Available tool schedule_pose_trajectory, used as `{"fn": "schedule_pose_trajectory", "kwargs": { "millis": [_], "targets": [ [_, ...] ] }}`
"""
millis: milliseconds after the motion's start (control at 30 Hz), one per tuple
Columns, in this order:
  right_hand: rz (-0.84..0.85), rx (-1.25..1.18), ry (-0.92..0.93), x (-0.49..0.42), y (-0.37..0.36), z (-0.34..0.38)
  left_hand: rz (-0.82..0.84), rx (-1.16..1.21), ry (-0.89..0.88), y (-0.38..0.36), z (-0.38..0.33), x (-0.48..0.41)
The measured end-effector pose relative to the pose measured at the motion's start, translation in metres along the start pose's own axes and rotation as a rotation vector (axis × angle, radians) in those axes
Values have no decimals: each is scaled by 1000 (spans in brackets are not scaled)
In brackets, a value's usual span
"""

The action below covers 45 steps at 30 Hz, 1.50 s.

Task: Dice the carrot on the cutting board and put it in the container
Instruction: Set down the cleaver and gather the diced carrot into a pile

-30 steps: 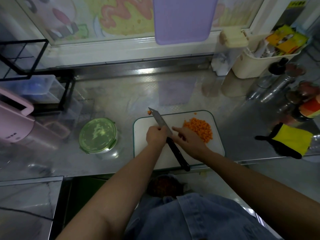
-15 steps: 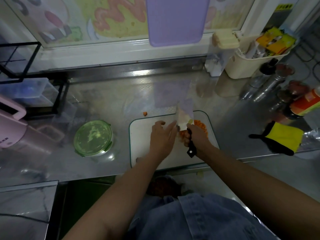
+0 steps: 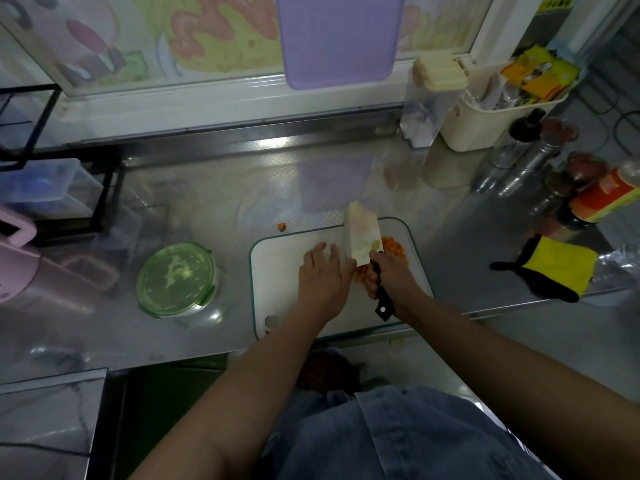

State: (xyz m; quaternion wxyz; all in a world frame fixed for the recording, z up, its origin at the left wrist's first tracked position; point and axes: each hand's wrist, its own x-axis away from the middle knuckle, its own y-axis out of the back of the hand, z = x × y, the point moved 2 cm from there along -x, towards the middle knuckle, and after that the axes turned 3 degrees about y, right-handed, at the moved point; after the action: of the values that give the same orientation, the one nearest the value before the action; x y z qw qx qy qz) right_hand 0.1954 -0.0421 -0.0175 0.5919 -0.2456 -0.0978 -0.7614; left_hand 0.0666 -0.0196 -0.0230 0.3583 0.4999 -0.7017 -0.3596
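A white cutting board point(image 3: 284, 258) lies on the steel counter. Diced carrot point(image 3: 394, 249) is piled on its right half, partly hidden by the knife point(image 3: 362, 237). My right hand point(image 3: 389, 275) grips the knife's black handle, with the broad blade laid almost flat and pointing away from me. My left hand point(image 3: 323, 275) rests with straight fingers on the board, against the blade's left side and some carrot bits. One stray carrot cube point(image 3: 282, 226) sits on the counter beyond the board. The round container with a green lid point(image 3: 175, 278) stands to the board's left, closed.
A yellow and black glove point(image 3: 554, 268) lies at the right. Bottles and jars point(image 3: 595, 199) and a cream basket point(image 3: 485, 123) crowd the back right. A pink appliance point(image 3: 14, 258) and a black rack with a clear box point(image 3: 52, 188) stand at the left. The counter's front edge is just below the board.
My right hand took hold of the knife handle and turned the blade flat beside the carrot pile. My left hand let go of the knife and opened against the blade.
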Motion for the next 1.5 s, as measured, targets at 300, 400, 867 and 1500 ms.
{"fn": "schedule_pose_trajectory", "kwargs": {
  "millis": [300, 400, 867, 1500],
  "targets": [
    [-56, 120, 23, 1, 20, 2, 26, -97, -2, -5, -5, -6],
    [-218, 467, 241, -7, 51, 11, 94, -145, -24, -14, -8, -16],
    [-313, 1281, 146, -34, 162, -13, 158, -152, 107, -44, -11, -27],
    [405, 1268, 463, -121, 53, 3, -3, 24, 135, -38, 20, -48]
  ]
}}
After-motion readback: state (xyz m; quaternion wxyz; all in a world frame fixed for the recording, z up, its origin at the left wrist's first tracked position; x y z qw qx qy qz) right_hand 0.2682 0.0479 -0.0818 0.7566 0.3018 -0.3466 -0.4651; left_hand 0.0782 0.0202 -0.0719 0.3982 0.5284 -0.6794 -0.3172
